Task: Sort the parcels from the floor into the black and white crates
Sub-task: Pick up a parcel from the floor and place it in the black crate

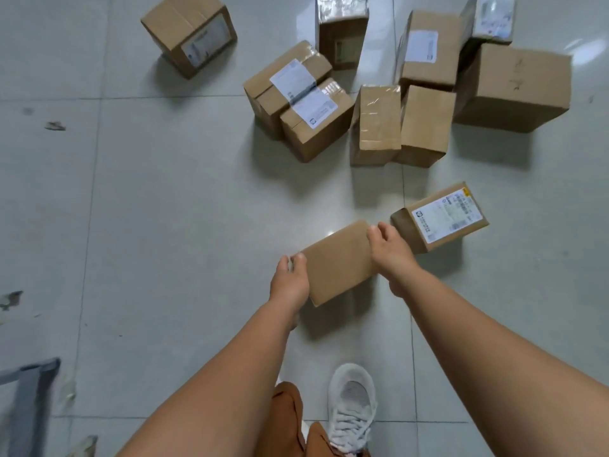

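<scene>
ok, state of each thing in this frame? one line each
left hand: gripping the plain parcel's left end
right hand: gripping its right end
plain parcel: held between both hands, sealed
labelled parcel: on floor, label up, untouched
parcel pile: on floor, sealed
lone parcel: on floor, apart

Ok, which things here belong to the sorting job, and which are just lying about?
Job:
- plain brown cardboard parcel, gripped by left hand and right hand
- labelled brown parcel beside it
- cluster of brown cardboard parcels beyond

Lying about:
- grey frame at lower left
- dark floor scuffs
</scene>
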`<state>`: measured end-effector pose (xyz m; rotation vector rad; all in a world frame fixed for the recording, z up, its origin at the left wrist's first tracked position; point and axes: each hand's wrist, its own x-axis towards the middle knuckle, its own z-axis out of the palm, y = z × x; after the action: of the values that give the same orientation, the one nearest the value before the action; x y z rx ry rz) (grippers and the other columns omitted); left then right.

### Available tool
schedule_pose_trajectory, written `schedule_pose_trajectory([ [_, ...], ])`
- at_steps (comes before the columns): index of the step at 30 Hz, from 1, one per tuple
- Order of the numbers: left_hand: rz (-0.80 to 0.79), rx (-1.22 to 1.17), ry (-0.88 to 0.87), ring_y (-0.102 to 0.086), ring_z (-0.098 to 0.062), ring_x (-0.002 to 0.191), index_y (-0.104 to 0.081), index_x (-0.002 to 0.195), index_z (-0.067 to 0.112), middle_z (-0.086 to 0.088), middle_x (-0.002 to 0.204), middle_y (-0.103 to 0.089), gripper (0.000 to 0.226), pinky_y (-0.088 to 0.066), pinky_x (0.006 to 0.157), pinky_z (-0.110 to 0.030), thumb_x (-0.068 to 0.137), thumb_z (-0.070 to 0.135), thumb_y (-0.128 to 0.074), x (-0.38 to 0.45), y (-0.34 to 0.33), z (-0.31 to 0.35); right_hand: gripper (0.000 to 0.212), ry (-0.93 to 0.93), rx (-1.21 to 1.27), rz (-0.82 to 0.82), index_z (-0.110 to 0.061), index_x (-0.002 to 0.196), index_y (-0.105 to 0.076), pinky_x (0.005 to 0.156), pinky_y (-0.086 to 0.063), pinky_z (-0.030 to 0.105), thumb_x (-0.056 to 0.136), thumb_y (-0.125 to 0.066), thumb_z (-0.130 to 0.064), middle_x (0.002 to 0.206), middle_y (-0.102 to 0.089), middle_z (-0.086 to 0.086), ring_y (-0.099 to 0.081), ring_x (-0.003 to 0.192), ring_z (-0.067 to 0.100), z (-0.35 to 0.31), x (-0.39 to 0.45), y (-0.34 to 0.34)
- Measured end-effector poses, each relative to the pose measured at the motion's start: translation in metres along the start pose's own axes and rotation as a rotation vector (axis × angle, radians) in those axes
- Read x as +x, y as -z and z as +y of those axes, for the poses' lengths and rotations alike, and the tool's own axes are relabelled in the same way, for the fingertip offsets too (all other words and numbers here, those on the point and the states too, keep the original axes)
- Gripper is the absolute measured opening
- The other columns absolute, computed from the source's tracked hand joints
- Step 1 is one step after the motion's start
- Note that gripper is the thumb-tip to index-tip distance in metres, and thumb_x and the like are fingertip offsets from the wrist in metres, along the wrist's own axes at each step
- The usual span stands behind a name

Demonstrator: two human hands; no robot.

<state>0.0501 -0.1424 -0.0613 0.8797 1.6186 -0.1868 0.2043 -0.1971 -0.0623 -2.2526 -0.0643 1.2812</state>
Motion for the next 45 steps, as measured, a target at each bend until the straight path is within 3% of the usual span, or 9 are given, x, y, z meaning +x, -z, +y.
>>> schedule_pose_trajectory([
  [5, -0.025, -0.027, 0.087, -0.032, -0.027, 0.139, -0.017, 0.152, 0.016, -0.004, 0.154, -0.028, 0.070, -0.029, 0.109, -0.040, 0.096, 0.057, -0.029, 0.047, -0.013, -0.021, 0.057, -0.026, -0.036, -0.005, -0.020, 0.151, -0.026, 0.109, -0.033, 0.039, 0.100, -0.038, -0.043, 0.152, -0.035, 0.004, -0.037, 0.135, 0.026, 0.024, 0.039, -0.018],
  [10, -0.064, -0.131, 0.059, -0.054, -0.024, 0.113, -0.046, 0.132, 0.021, -0.004, 0.127, -0.055, 0.059, -0.046, 0.095, -0.038, 0.091, 0.061, -0.031, 0.064, -0.018, -0.027, 0.026, -0.018, -0.078, -0.018, -0.025, 0.116, -0.045, 0.082, -0.035, 0.031, 0.099, -0.036, -0.043, 0.113, -0.047, 0.002, -0.045, 0.098, 0.021, 0.035, 0.048, -0.026],
  [15, 0.000, -0.159, 0.016, -0.054, -0.018, 0.101, -0.050, 0.120, 0.021, -0.002, 0.121, -0.055, 0.048, -0.040, 0.067, -0.026, 0.095, 0.057, -0.029, 0.033, -0.001, -0.008, 0.053, -0.045, 0.008, 0.011, -0.028, 0.147, -0.033, 0.101, -0.035, 0.035, 0.098, -0.035, -0.047, 0.150, -0.036, -0.001, -0.041, 0.129, 0.022, 0.021, 0.021, -0.015],
  [20, 0.107, -0.256, 0.001, -0.051, -0.017, 0.092, -0.056, 0.125, 0.020, -0.002, 0.121, -0.054, 0.051, -0.032, 0.053, -0.019, 0.096, 0.055, -0.032, -0.034, 0.033, 0.030, 0.052, -0.086, 0.082, 0.019, -0.036, 0.145, -0.035, 0.103, -0.035, 0.041, 0.096, -0.026, -0.052, 0.148, -0.034, 0.002, -0.042, 0.125, 0.024, -0.029, -0.042, 0.006],
  [23, 0.144, -0.326, 0.012, -0.053, -0.019, 0.092, -0.058, 0.121, 0.018, -0.004, 0.114, -0.058, 0.054, -0.037, 0.063, -0.022, 0.095, 0.058, -0.033, -0.079, 0.055, 0.052, 0.057, -0.119, 0.113, 0.023, -0.029, 0.137, -0.044, 0.101, -0.037, 0.041, 0.093, -0.022, -0.057, 0.139, -0.040, 0.004, -0.045, 0.116, 0.022, -0.066, -0.087, 0.024],
  [27, 0.154, -0.409, -0.014, -0.064, -0.023, 0.096, -0.062, 0.116, 0.017, -0.005, 0.110, -0.068, 0.065, -0.048, 0.080, -0.032, 0.088, 0.069, -0.032, -0.144, 0.083, 0.087, 0.056, -0.156, 0.195, 0.025, -0.014, 0.113, -0.057, 0.077, -0.038, 0.030, 0.097, -0.023, -0.056, 0.093, -0.056, 0.002, -0.050, 0.081, 0.013, -0.117, -0.144, 0.058],
  [30, 0.172, -0.441, -0.069, -0.067, -0.024, 0.087, -0.061, 0.110, 0.016, -0.007, 0.102, -0.070, 0.062, -0.053, 0.076, -0.033, 0.089, 0.067, -0.032, -0.191, 0.104, 0.116, 0.072, -0.133, 0.211, 0.020, -0.012, 0.119, -0.062, 0.085, -0.046, 0.038, 0.090, -0.023, -0.065, 0.097, -0.067, 0.008, -0.061, 0.091, 0.021, -0.154, -0.185, 0.076],
  [36, 0.129, -0.478, -0.148, -0.065, -0.019, 0.080, -0.064, 0.108, 0.017, -0.007, 0.096, -0.070, 0.062, -0.043, 0.056, -0.026, 0.093, 0.064, -0.026, -0.269, 0.148, 0.165, 0.056, 0.012, 0.306, 0.006, -0.024, 0.130, -0.052, 0.093, -0.046, 0.042, 0.096, -0.025, -0.060, 0.110, -0.066, 0.008, -0.062, 0.102, 0.026, -0.225, -0.261, 0.103],
  [45, 0.149, -0.515, -0.334, -0.061, -0.015, 0.081, -0.050, 0.112, 0.019, -0.006, 0.099, -0.063, 0.026, -0.044, 0.054, -0.022, 0.097, 0.040, -0.045, -0.351, 0.201, 0.197, 0.044, 0.151, 0.344, -0.043, -0.019, 0.124, -0.046, 0.063, -0.052, 0.033, 0.095, -0.040, -0.053, 0.102, -0.067, 0.011, -0.066, 0.086, 0.023, -0.288, -0.346, 0.122],
])
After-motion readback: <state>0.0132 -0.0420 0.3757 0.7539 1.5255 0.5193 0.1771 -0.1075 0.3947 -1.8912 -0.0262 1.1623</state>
